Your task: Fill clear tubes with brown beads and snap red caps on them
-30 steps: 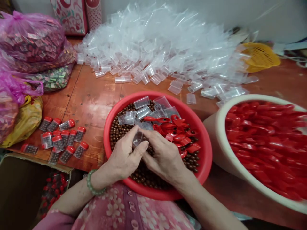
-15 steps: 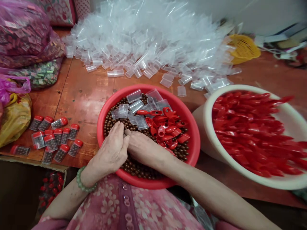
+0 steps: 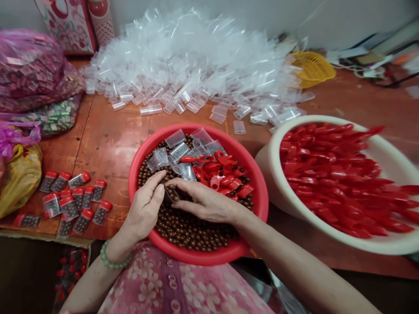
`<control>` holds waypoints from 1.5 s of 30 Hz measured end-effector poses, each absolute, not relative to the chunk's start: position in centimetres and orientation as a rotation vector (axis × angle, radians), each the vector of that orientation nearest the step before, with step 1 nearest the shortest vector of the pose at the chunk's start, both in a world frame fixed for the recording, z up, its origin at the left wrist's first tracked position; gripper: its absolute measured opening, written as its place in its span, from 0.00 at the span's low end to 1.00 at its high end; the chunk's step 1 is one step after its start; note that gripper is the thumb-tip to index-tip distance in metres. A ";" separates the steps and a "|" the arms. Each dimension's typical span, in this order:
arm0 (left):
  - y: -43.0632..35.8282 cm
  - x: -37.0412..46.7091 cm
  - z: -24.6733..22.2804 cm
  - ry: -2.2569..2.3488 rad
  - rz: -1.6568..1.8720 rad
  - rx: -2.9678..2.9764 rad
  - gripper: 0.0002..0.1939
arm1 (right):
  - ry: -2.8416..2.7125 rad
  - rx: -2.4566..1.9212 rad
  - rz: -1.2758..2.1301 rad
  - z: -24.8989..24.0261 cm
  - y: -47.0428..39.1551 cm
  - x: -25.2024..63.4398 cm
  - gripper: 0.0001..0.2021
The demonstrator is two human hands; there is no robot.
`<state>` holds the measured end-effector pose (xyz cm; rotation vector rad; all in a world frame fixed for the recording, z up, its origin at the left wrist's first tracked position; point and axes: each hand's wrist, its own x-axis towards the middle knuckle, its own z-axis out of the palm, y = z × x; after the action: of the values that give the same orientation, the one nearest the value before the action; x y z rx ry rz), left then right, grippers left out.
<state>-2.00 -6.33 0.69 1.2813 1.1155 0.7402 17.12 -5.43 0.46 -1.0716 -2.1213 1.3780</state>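
Between my hands, low over the red basin [image 3: 263, 209], is a small clear plastic container [image 3: 172, 194] with brown beads at its mouth. My left hand [image 3: 145, 207], wearing a green bead bracelet [image 3: 114, 257], is closed around its left end, fingers upright. My right hand [image 3: 206, 200] has its forefinger above and its thumb below the container's mouth, gripping it. Loose brown beads [image 3: 193, 231] fill the basin under both hands. Clear empty containers [image 3: 180, 151] lie on the beads at the back, and red caps [image 3: 225, 172] are heaped at the right.
A white tub [image 3: 275, 165] of red caps stands at the right. Behind lies a big pile of clear containers [image 3: 196, 65], with a yellow basket [image 3: 312, 67]. Several filled, capped containers [image 3: 77, 198] lie at the left, near plastic bags [image 3: 29, 69].
My right hand has lifted from the beads and opened out around the container, whose bead-filled mouth now shows. The view has shifted slightly.
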 end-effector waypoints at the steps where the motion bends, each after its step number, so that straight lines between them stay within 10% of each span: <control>1: -6.3 -2.1 0.6 1.094 0.735 1.272 0.27 | -2.098 -1.056 1.387 0.7 -5.4 17.2 0.15; 45: -5.4 -1.7 1.1 0.830 0.503 1.185 0.13 | -2.017 -1.091 1.060 3.2 -6.1 18.0 0.06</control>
<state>-1.74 -5.40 1.12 1.1852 0.8301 0.5026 18.02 -6.08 3.20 -1.0914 -2.0172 1.0598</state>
